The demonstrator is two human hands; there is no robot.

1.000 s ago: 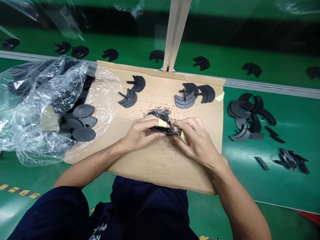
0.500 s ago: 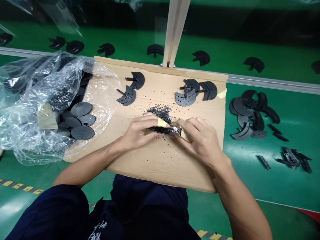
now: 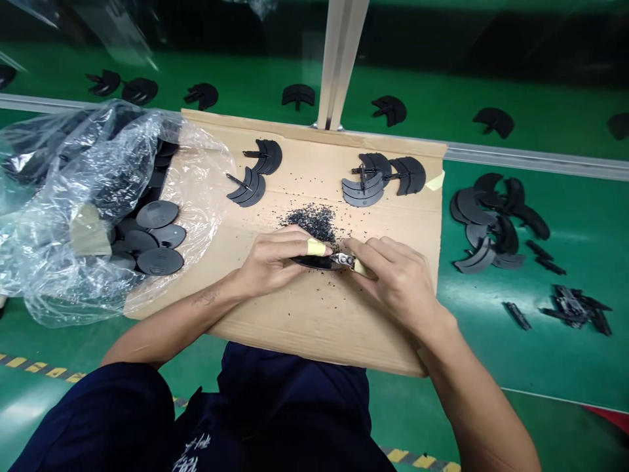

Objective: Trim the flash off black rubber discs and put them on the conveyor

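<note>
The left hand [image 3: 268,259] and the right hand [image 3: 398,282] both grasp one thin black plastic piece [image 3: 314,263], which has a small shiny metal part [image 3: 343,259] at its end. The fingers of both hands are closed on it from two sides, so the grip is firm and nothing is released. The piece is held just above the cardboard sheet [image 3: 314,321], near its middle and just below a heap of black granules [image 3: 309,221], and more granules are scattered around the hands. Yellowish tape [image 3: 316,247] is wrapped on one finger of the left hand. Near the far edge of the cardboard lie small groups of crescent-shaped black parts [image 3: 253,188]. Over the left edge, a clear plastic bag [image 3: 88,164] holds round black discs [image 3: 160,261]. On the green bench [image 3: 565,354], right of the cardboard, lies a loose pile of similar black parts [image 3: 484,223].
</note>
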